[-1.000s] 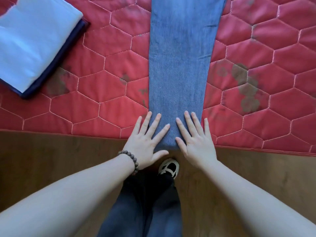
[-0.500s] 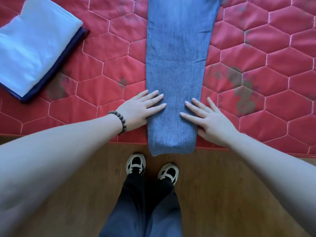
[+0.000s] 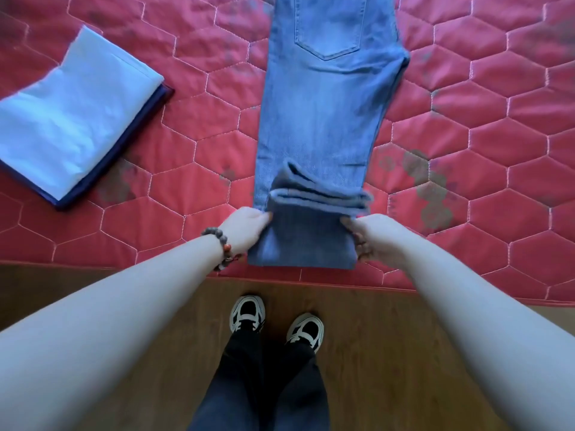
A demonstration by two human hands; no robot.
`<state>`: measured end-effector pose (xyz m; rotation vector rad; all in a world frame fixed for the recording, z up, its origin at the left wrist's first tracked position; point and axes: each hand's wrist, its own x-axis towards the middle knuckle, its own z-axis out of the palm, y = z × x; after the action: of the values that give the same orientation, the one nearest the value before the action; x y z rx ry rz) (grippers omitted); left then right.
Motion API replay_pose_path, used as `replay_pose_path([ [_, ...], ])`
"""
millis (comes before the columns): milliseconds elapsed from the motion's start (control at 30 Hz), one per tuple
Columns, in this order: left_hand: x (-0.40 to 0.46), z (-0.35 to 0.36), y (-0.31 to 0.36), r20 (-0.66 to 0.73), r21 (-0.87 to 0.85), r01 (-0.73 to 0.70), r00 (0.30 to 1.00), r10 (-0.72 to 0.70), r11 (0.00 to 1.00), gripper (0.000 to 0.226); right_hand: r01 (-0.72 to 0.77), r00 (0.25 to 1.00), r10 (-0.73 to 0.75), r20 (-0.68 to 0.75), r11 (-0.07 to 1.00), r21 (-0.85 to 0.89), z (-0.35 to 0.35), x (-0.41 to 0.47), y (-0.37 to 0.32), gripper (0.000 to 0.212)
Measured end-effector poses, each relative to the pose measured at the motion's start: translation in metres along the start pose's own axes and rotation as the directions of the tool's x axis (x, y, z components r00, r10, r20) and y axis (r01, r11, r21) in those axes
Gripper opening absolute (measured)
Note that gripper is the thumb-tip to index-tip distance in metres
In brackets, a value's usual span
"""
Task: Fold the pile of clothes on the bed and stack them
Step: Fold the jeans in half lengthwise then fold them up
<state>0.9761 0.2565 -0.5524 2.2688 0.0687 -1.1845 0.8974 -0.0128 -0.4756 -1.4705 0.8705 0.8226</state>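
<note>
Gripping the folded leg end of the long blue denim jeans (image 3: 320,119), left hand (image 3: 245,228) and right hand (image 3: 373,237) pinch opposite edges near the red quilted bed's (image 3: 466,150) front edge. Risk: uneven pull skews the fold; bunched hems slip loose.

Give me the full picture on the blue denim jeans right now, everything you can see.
The blue denim jeans lie lengthwise on the red quilted mattress, legs stacked into one strip, a back pocket showing at the far end. The hem end nearest the person is folded back over the legs, its hems bunched. The left hand and right hand grip the fold's two sides. The faded fabric looks thick.
</note>
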Motion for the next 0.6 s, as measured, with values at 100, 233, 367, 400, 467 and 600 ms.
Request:
replay_pose_path([
  [100, -0.021, 0.010, 0.034, -0.037, -0.006, -0.092, 0.995, 0.091, 0.996, 0.048, -0.016, 0.996, 0.011, -0.083, 0.998, -0.060, 0.007, 0.011, 0.008, 0.032],
  [233, -0.023, 0.014, 0.047, -0.208, -0.186, -0.139, 0.973, 0.099, 0.973, 0.028, 0.136, 0.967, -0.117, -0.227, 0.989, 0.066, 0.011, 0.016, 0.015, 0.021],
  [367, -0.022, 0.016, 0.069, -0.267, -0.355, -0.275, 0.946, 0.185, 0.893, 0.015, 0.278, 0.939, -0.220, -0.265, 0.939, 0.204, 0.024, 0.017, 0.015, 0.015],
  [400, -0.020, 0.017, 0.070, -0.312, -0.329, -0.336, 0.921, 0.234, 0.882, 0.015, 0.325, 0.921, -0.263, -0.286, 0.926, 0.194, 0.028, 0.016, 0.014, 0.018],
  [467, -0.022, 0.013, 0.079, -0.389, -0.331, -0.413, 0.879, 0.276, 0.849, 0.015, 0.415, 0.866, -0.349, -0.358, 0.901, 0.128, 0.033, 0.014, 0.008, 0.025],
  [600, -0.030, -0.011, 0.104, -0.489, -0.347, -0.518, 0.811, 0.320, 0.782, 0.018, 0.535, 0.760, -0.463, -0.456, 0.844, 0.033, 0.027, 0.004, -0.027, 0.037],
])
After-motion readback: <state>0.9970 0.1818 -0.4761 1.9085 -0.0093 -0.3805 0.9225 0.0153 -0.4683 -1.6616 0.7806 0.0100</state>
